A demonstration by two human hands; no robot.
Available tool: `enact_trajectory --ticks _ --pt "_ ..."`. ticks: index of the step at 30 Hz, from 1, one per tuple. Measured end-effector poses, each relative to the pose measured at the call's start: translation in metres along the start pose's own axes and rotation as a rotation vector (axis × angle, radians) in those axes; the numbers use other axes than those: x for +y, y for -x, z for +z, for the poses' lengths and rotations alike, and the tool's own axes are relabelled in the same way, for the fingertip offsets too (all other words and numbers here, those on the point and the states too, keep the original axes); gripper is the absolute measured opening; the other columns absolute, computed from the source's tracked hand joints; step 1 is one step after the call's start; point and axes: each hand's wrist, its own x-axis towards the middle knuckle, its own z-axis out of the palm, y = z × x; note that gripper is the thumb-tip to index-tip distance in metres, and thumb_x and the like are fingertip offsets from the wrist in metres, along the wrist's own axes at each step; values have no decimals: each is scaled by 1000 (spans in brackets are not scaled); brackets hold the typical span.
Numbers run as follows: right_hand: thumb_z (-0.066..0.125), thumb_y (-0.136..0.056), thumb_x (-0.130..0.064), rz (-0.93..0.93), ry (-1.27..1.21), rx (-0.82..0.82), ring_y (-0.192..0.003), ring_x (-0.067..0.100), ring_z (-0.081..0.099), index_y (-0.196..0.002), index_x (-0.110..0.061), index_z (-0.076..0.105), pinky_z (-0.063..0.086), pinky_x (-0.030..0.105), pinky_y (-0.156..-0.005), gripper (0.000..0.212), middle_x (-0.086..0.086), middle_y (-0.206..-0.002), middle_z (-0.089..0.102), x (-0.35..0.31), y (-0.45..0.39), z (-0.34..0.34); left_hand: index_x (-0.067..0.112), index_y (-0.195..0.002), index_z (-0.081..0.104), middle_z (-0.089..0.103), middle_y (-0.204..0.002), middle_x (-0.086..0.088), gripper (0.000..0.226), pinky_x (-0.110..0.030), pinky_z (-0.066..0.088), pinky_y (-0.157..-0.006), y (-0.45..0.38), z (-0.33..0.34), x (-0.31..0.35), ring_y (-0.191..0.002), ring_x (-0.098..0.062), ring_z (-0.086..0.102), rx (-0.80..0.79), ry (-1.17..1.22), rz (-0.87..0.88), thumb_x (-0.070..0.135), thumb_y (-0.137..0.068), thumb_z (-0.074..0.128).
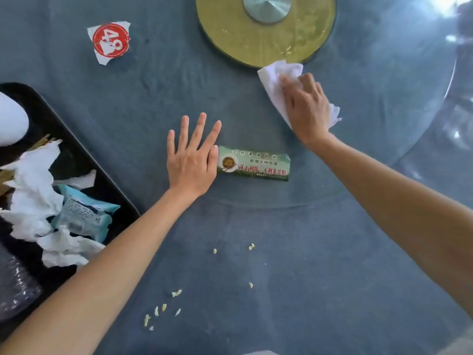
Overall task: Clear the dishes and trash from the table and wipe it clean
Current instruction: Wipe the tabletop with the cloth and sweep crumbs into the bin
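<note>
Wiping step: right hand (305, 108) presses a tissue (275, 80) flat-fingered on the tabletop (332, 239); left hand (192, 160) lies open, empty. Next, sweep the crumbs (163, 307).

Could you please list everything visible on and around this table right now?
table: one, grey-blue, fills the view
turntable base: one, yellow-green with metal hub, top centre
number tag: one, red on white, upper left
green label: one, table centre, beside left hand
crumbs: several, pale yellow, near edge
tray: one, black, left, holding crumpled tissues and a blue packet
cloth: one, white, under right hand
left hand: flat on table
right hand: pressing cloth
</note>
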Motion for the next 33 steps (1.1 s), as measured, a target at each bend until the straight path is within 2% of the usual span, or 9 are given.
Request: enact_trajectory --ticks 4,7,10,13,15,18,22,29,33 --pt "73 -81 -5 -243 -111 -36 -69 31 61 -122 -20 64 43 36 -55 44 7 -91 68 -68 100 12 30 -162 22 16 -171 3 57 -56 11 -125 18 -3 -12 -158 -31 9 -72 36 38 35 -106 29" --pt "78 -67 6 -366 -183 -142 -66 29 59 -106 -22 73 48 38 -53 48 5 -95 72 -90 159 6 19 -163 19 12 -171 4 64 -52 6 -127 49 -10 -7 -159 -25 3 -106 133 4 29 -100 27" --pt "78 -71 6 -402 -174 -232 -73 32 62 -121 -21 76 54 43 -62 57 8 -100 71 -88 175 -9 15 -163 18 7 -171 4 72 -44 -3 -127 79 -24 -5 -159 -19 -4 -206 311 -29 23 -97 46" --pt "75 -75 8 -536 -173 -330 -78 34 60 -131 -21 73 52 44 -63 63 12 -105 70 -81 181 -32 19 -159 32 31 -166 -3 81 -35 19 -121 97 -55 2 -155 -17 21 -321 685 -57 25 -85 63" --pt "68 -82 8 -563 -176 -319 -77 35 59 -129 -21 74 53 46 -62 55 13 -105 71 -76 189 -48 20 -155 40 45 -156 -3 75 -26 31 -113 100 -72 13 -145 -17 39 -325 740 -27 26 -86 70" --pt "63 -91 2 -549 -221 -258 -82 37 63 -130 -17 73 55 48 -71 44 16 -108 70 -72 203 -66 17 -154 42 51 -151 -10 79 -16 31 -103 93 -82 27 -138 -24 48 -372 577 73 14 -83 77" --pt "77 -91 -7 -442 -229 -217 -93 40 67 -134 -8 69 57 48 -74 43 22 -109 67 -60 217 -77 17 -143 54 71 -118 -13 68 -23 43 -81 93 -81 32 -107 -32 66 -355 525 139 6 -80 77" --pt "64 -98 -12 -214 -81 -292 -102 41 61 -126 -16 74 43 45 -93 30 14 -110 70 -53 253 -59 18 -132 57 70 -111 -10 54 -44 53 -83 117 -59 29 -98 -36 64 -281 432 252 -4 -83 57" --pt "72 -93 -15 -145 -76 -219 -82 38 63 -109 -22 81 46 46 -73 19 11 -95 70 -68 287 -49 13 -125 61 71 -110 -7 50 -44 53 -83 136 -48 15 -97 -34 64 -274 420 269 -9 -81 52"
